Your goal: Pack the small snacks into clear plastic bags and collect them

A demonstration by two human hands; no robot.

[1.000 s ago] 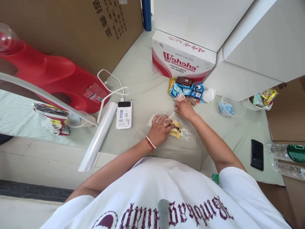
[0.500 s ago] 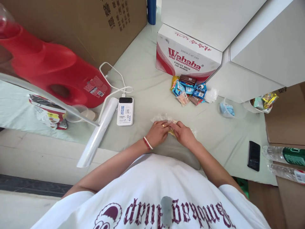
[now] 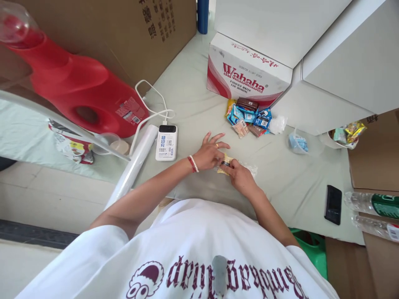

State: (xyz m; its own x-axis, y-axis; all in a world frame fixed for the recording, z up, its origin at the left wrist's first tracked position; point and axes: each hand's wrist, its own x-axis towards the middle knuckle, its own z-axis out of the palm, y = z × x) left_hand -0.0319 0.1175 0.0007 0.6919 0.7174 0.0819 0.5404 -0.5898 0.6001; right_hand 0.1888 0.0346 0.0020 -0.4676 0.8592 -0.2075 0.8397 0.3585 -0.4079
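Yellow snack packet pinched by right hand, left hand fingers splayed beside.

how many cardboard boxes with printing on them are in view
3. A big brown box stands at the back left behind the red jug, the white Wahaha box is at back centre, and a brown box sits at the right edge. Others may be hidden.

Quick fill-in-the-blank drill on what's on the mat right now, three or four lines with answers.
1. Both hands meet on a yellow snack packet in a clear ____.
2. The left hand wears a red and white ____ at the wrist.
3. The white power bank lies beside a big ____ jug.
4. The snack pile sits before a box printed ____.

Answers: wrapper; bracelet; red; Wahaha
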